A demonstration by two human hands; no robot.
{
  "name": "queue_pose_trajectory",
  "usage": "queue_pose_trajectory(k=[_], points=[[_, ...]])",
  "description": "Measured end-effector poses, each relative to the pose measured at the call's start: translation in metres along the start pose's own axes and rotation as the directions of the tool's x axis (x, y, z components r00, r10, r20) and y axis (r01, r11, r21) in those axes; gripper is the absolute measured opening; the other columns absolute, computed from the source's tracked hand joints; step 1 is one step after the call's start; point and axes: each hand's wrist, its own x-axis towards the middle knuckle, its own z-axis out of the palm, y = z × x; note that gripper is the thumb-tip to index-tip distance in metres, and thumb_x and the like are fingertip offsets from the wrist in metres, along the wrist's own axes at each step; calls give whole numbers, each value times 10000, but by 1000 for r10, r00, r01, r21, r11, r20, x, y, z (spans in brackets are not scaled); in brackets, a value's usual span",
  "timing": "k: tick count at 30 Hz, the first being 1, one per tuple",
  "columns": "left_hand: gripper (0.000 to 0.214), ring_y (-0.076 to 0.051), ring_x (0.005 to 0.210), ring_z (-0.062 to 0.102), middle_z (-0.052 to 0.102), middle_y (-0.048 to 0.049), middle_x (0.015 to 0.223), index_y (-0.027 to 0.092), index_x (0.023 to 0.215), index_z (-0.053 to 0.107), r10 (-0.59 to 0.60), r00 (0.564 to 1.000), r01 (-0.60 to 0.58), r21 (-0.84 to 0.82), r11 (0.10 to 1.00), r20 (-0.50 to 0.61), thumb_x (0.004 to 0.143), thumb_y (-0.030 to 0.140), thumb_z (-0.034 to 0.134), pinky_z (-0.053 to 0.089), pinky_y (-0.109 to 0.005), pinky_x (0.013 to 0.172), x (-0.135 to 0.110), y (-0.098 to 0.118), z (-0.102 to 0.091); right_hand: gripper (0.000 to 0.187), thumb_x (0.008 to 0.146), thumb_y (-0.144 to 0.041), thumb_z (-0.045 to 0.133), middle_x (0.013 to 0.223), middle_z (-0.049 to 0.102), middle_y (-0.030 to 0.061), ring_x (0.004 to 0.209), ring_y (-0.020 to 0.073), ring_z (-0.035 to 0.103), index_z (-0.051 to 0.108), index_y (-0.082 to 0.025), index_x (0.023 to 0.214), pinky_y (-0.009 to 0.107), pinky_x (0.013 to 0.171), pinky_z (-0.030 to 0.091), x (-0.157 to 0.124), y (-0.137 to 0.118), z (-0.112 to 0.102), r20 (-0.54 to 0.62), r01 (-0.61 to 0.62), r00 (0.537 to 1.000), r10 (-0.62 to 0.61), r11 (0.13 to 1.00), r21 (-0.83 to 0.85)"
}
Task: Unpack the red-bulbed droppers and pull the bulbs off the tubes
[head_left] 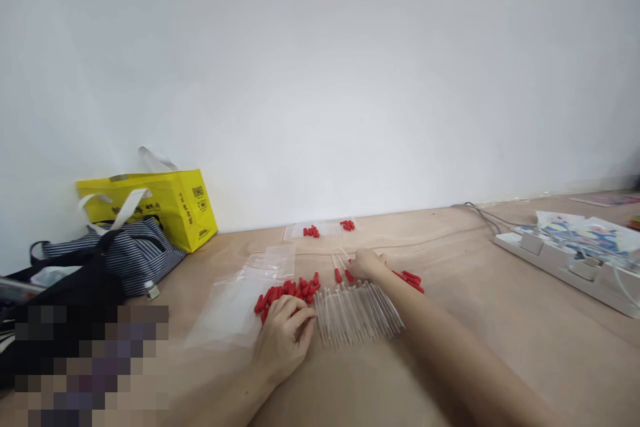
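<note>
My left hand [285, 337] rests on the table with its fingers curled and thumb and forefinger close together. Whatever may be between them is too small to make out. It lies against a pile of red rubber bulbs [287, 290], beside a row of thin clear glass tubes [355, 313]. Beyond that row, my right hand [369, 263] is closed, with a red-bulbed dropper [351, 261] at its fingertips. Just left of it lie finished-looking droppers [338, 275], thin tubes with red bulbs. More red-bulbed pieces [413, 280] are partly hidden behind my right wrist.
Clear zip bags [227, 310] lie left of the bulbs. Near the wall is a filled bag [327, 231] with red bulbs. A yellow carrier bag [195, 210] and a striped bag [145, 253] stand left. A white power strip [565, 273] with cables lies right.
</note>
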Motion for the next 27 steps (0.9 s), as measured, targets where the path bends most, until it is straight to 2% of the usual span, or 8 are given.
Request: queue_pose_trajectory(k=[3,6,8,9,11,13,19,27], points=[[193,-157,715,524,603,-22,714,204,725,630,31,999,-29,77,997,-32,778,151,453,399,-311,692,1,3,-1,154,761,-242,477,765,636,80,797,208,572,591,-143,789,357,774,296,-25,9,-5,-70,139,988,-140,990,-23],[192,-188,811,533,631,-45,829,221,853,645,97,990,-76,190,979,-101,786,200,466,367,-356,768,1,14,0,134,821,-197,408,826,617,62,820,171,541,537,-160,827,337,820,255,-60,25,-2,-148,316,935,-322,947,-62],[218,-203,872,532,639,-53,898,236,944,629,153,976,-112,243,964,-157,807,241,459,332,-381,811,1,25,4,114,822,-177,410,741,594,36,764,165,518,508,-170,764,342,800,246,-84,37,7,-276,583,746,-606,795,-168],[223,-201,880,534,644,-49,903,245,959,623,183,969,-136,258,957,-167,819,252,450,314,-387,828,1,31,6,131,823,-169,406,690,575,18,739,159,505,492,-174,725,341,797,240,-94,42,12,-333,647,661,-673,735,-201],[205,-180,853,545,656,-24,845,255,928,626,232,962,-185,276,943,-145,834,250,444,285,-385,850,-1,41,11,170,824,-146,384,633,545,0,665,139,474,477,-174,685,324,766,243,-111,49,23,-426,708,539,-726,665,-238],[190,-148,800,553,646,8,727,249,860,630,262,959,-224,284,932,-104,838,215,444,262,-371,869,-3,47,15,192,823,-122,361,618,531,-8,635,128,452,486,-178,689,310,747,249,-122,51,31,-476,738,469,-744,626,-252],[223,-129,706,532,562,31,572,201,725,590,281,958,-255,293,921,-50,808,123,399,253,-367,869,-7,47,17,109,788,-212,484,687,570,-6,684,139,463,558,-211,868,329,762,243,-129,44,40,-548,727,451,-704,646,-232],[145,-129,669,485,556,38,588,216,681,572,263,964,-264,245,933,39,687,101,484,232,-384,868,-8,48,15,135,774,-175,475,553,488,-27,621,123,426,573,-209,687,360,782,233,-132,46,37,-557,725,386,-736,615,-310]])
